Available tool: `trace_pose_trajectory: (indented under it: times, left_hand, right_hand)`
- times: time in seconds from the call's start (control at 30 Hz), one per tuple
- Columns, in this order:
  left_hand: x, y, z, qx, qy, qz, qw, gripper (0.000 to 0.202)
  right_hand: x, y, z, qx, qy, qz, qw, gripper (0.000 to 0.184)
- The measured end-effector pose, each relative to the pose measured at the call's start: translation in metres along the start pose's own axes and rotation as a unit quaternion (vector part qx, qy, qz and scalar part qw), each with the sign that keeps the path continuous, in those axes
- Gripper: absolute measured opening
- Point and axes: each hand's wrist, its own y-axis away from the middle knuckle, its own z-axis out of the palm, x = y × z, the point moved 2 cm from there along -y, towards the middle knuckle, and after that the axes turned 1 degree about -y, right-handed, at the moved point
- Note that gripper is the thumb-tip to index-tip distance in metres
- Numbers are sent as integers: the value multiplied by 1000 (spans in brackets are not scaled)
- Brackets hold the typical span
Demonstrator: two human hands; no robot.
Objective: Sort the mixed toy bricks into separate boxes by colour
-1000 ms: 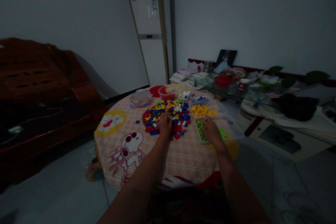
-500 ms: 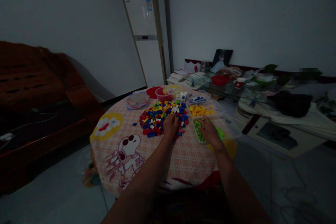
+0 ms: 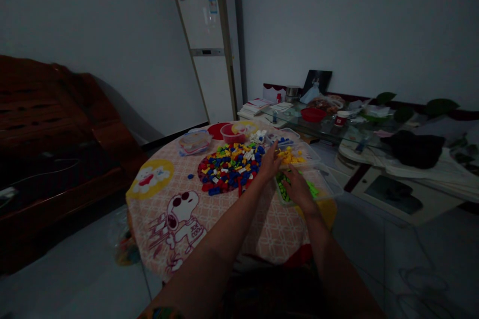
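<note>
- Mixed bricks point(image 3: 228, 169) lie heaped on the cloth point(image 3: 220, 219), left of the trays.
- Left hand point(image 3: 268, 163): at the left end of the middle tray point(image 3: 311, 153); I cannot tell whether its fingers grip anything.
- Right hand point(image 3: 299, 190): fingers apart over green bricks point(image 3: 313, 190) in the near tray point(image 3: 322, 178).
- Middle tray: yellow bricks point(image 3: 295, 158).
- Far tray point(image 3: 292, 132): blue bricks point(image 3: 285, 140); white bricks point(image 3: 258, 136) beside it.
- Farther: pink bowl point(image 3: 232, 135), clear box point(image 3: 195, 142), contents unclear.

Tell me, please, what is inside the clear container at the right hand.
Green pieces show inside the clear container; the right hand covers part of it, and whatever lies beneath cannot be seen.
</note>
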Motion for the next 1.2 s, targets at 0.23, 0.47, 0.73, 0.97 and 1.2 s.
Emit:
trace_pose_trajectory:
  times: [0.23, 0.47, 0.73, 0.97, 1.2]
  left_hand:
    - [-15, 48, -58, 114, -281, -68, 951, 57]
    - [-15, 68, -105, 84, -465, -196, 859, 39]
    - [-22, 75, -103, 75, -483, -181, 854, 34]
    - [-24, 79, -105, 173, -410, -119, 888, 38]
    - [-25, 80, -105, 189, -359, -91, 909, 37]
  right_hand:
    - [-5, -1, -3, -18, 6, 21, 1000, 40]
    - [-4, 0, -4, -25, 8, 25, 999, 40]
    - [-1, 1, -2, -12, 2, 22, 1000, 41]
    - [-1, 1, -2, -6, -16, 17, 1000, 41]
    - [-1, 0, -2, -8, -17, 18, 1000, 41]
